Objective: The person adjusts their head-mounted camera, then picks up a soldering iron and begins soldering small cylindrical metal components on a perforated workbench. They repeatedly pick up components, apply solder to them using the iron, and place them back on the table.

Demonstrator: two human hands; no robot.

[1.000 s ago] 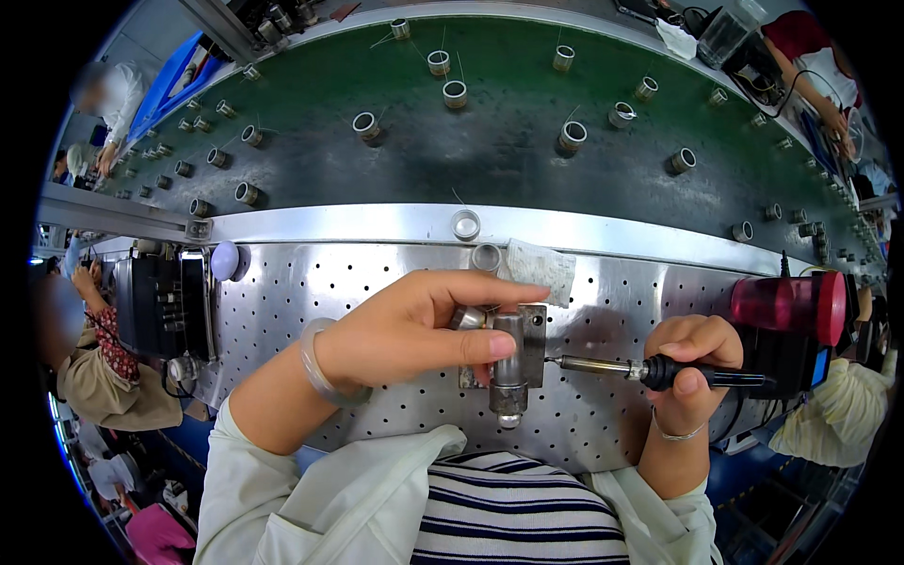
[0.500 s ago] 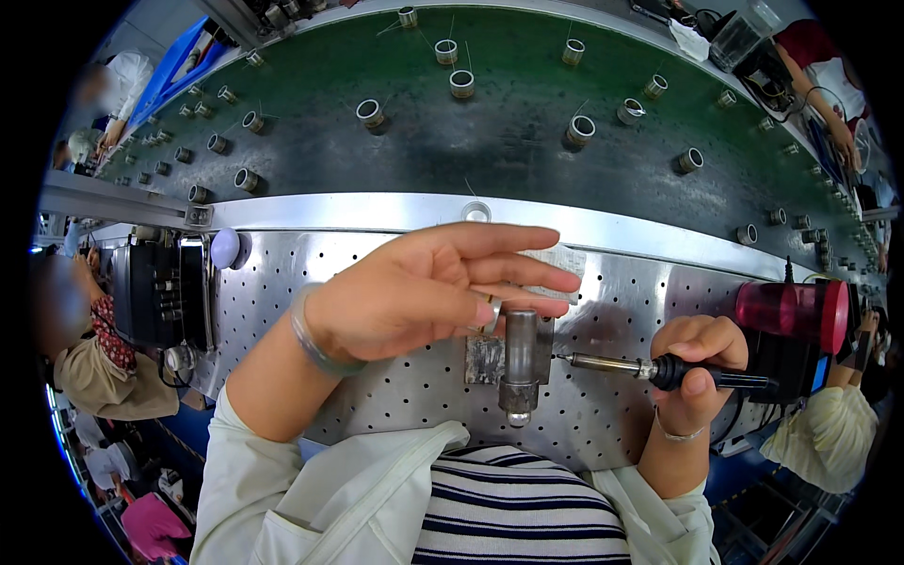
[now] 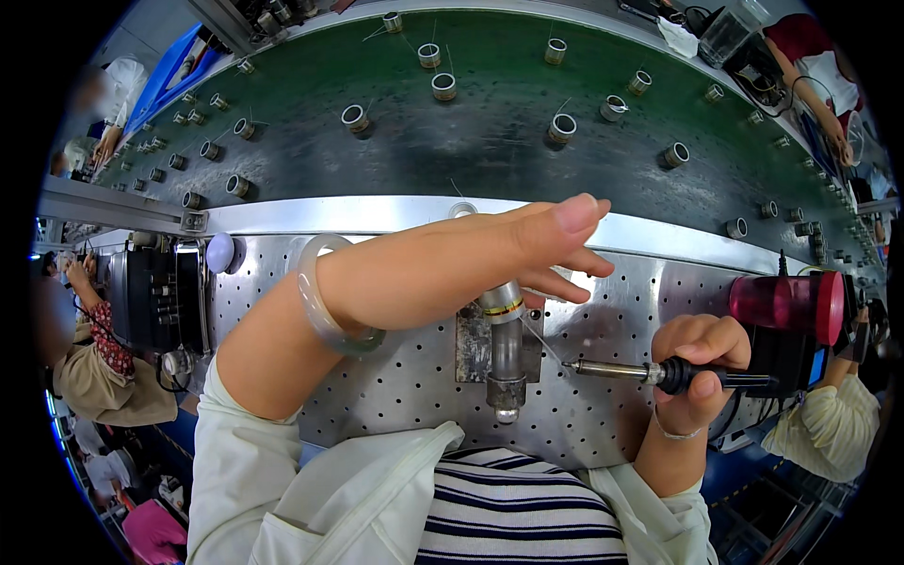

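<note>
Ring [image 3: 502, 303] has moved to post [image 3: 507, 347] end; left fingers [image 3: 565, 284] extended, grip hidden. Right fingers [image 3: 720, 341] wrap iron [image 3: 672, 374]. Ring likely light, stiff, slick: hold by rim.

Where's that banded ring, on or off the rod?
Apparently on: the banded ring covers the far end of the rod; how far, unclear.

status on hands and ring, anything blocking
Right hand holding soldering iron. Left hand extended, grip unclear. Yellow-banded metal ring at post, partly hidden by left hand.
</note>
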